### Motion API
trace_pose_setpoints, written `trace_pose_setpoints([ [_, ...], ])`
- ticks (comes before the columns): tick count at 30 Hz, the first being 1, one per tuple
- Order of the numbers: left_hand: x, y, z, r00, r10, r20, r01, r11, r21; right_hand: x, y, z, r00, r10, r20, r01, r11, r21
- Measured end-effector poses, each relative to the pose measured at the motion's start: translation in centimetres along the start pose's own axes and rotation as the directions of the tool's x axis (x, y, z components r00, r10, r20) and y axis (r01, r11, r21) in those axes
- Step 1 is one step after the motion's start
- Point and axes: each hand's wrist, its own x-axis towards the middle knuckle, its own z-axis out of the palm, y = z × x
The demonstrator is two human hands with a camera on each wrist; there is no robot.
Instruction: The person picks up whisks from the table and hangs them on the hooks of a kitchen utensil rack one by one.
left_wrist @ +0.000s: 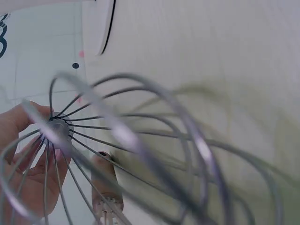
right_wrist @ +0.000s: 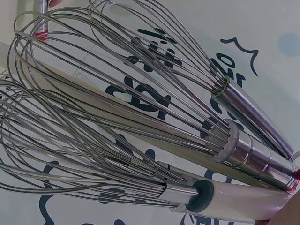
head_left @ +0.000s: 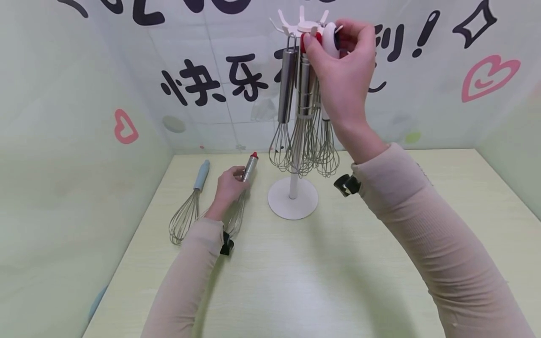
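Note:
My right hand (head_left: pixel 346 77) is raised at the hooked top of a white stand (head_left: pixel 292 209), its thumb on the red end of a steel-handled whisk (head_left: pixel 305 87). Its fingers curl behind, around a white-handled whisk (head_left: pixel 330 42). A slimmer steel whisk (head_left: pixel 287 87) hangs just left of these; the right wrist view shows their wire loops close together. Low on the table, my left hand (head_left: pixel 230 188) grips another steel-handled whisk (head_left: pixel 250 168) with a red tip. Its wires (left_wrist: pixel 201 145) fill much of the left wrist view.
A blue-handled whisk (head_left: pixel 202 176) lies on the table (head_left: pixel 279 277) left of my left hand. Behind the stand hangs a pale backdrop (head_left: pixel 236 112) with black characters and pink hearts. A black clip (head_left: pixel 347 185) sits at my right cuff.

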Motion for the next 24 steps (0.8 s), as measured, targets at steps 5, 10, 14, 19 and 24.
trace_pose_setpoints([
  [5,-0.1,0.8,-0.2,1.0,0.015,-0.018,-0.016,0.999,-0.033,-0.1,-0.1,0.0,1.0,0.0,0.0,0.0,1.0,0.016],
  [10,0.0,1.3,-0.2,0.999,0.022,-0.033,-0.024,0.998,-0.065,-0.3,-0.4,-0.1,1.0,-0.004,0.0,0.004,1.0,0.015],
  [14,0.0,1.9,-0.1,0.999,0.027,-0.037,-0.03,0.996,-0.084,-0.3,-0.6,-0.2,1.0,0.0,0.0,0.0,1.0,0.013],
  [19,-0.1,2.7,-0.2,0.999,0.032,-0.041,-0.036,0.995,-0.094,0.1,-0.4,-0.4,1.0,0.01,0.005,-0.01,1.0,0.016],
  [24,-0.3,3.2,-0.2,0.998,0.04,-0.055,-0.045,0.993,-0.11,0.3,-0.2,-0.7,1.0,0.025,0.011,-0.025,1.0,0.004],
])
